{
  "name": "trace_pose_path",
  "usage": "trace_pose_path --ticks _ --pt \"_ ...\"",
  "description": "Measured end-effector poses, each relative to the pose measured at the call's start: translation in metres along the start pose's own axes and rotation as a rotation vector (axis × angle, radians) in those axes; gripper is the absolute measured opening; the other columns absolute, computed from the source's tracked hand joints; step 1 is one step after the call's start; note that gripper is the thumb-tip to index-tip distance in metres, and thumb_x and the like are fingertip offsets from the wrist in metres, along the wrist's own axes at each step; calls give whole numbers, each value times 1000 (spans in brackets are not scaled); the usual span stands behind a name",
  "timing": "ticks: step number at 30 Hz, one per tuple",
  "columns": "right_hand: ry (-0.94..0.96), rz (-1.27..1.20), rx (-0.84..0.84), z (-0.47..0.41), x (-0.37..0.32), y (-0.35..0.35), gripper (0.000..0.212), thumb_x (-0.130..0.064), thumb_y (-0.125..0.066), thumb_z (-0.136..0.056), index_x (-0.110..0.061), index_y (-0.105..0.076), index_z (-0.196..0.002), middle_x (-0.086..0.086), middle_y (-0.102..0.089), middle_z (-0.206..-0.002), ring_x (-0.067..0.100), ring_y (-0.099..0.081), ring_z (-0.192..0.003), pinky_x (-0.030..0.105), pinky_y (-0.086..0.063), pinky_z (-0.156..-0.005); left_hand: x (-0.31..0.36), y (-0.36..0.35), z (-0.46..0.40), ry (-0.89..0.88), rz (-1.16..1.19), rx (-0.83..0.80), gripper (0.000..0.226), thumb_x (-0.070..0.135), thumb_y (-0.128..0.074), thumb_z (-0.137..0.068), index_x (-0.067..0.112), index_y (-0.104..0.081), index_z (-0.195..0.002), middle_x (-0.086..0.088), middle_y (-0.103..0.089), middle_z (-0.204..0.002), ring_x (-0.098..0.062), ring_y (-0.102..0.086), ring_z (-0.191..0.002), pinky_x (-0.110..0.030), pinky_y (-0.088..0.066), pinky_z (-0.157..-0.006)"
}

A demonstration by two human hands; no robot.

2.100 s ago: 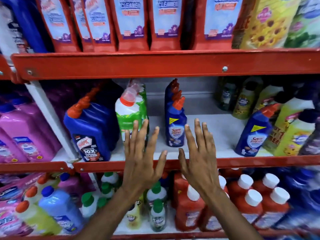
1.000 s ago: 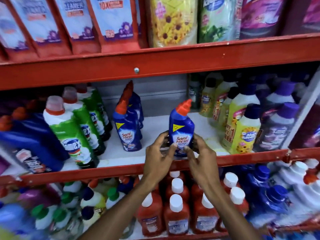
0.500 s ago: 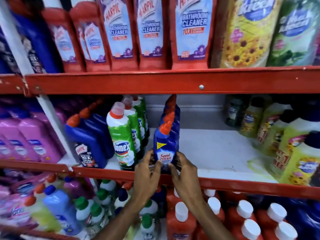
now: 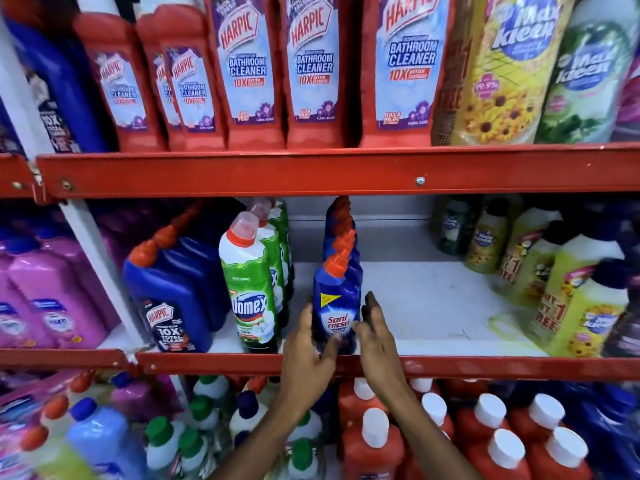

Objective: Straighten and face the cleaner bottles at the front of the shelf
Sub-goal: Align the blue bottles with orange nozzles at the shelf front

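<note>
A blue Sani Fresh bottle [image 4: 333,306] with an orange cap stands upright at the front edge of the middle shelf, label facing me. It heads a row of matching blue bottles [image 4: 341,237] running back. My left hand [image 4: 306,355] cups its lower left side with the thumb at the front. My right hand [image 4: 375,337] wraps its lower right side, thumb on the label's edge. Left of it stand a green Domex bottle [image 4: 254,299] and a dark blue Harpic bottle [image 4: 173,306], both facing forward.
The red shelf rail [image 4: 467,367] runs just under my hands. Bare white shelf [image 4: 426,299] lies right of the bottle, up to yellow-green Max Kleen bottles [image 4: 585,317]. Red Harpic bottles [image 4: 311,71] fill the shelf above, and red white-capped bottles [image 4: 374,445] the shelf below.
Both hands carried the Sani Fresh bottle from the open right part of the shelf leftward and set it at the front of its row. The right hand's fingers have loosened slightly.
</note>
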State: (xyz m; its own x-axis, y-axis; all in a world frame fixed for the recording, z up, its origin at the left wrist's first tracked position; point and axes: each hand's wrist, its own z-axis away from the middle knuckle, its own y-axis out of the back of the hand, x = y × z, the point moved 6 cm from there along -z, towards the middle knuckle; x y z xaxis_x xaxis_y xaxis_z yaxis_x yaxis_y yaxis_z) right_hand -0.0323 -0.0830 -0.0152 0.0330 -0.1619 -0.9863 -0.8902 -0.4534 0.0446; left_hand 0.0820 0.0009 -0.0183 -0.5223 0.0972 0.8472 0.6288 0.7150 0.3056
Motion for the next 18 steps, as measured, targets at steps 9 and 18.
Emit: trace_pose_path --ticks 9,18 --pt "36 87 6 -5 13 2 54 -15 -39 -95 -21 -40 -149 5 -61 -140 14 -64 -119 24 -54 -96 -2 -15 -4 1 71 -15 65 27 -67 -90 28 -42 -150 8 -67 -137 -5 -66 -123 -37 -57 -105" --pt "50 69 7 -9 17 3 53 -18 -40 -95 -21 -40 -148 6 -61 -138 15 -65 -116 18 -56 -88 -6 -19 -4 19 84 -37 71 34 -69 -89 25 -39 -153 8 -66 -138 -2 -66 -123 -38 -58 -104"
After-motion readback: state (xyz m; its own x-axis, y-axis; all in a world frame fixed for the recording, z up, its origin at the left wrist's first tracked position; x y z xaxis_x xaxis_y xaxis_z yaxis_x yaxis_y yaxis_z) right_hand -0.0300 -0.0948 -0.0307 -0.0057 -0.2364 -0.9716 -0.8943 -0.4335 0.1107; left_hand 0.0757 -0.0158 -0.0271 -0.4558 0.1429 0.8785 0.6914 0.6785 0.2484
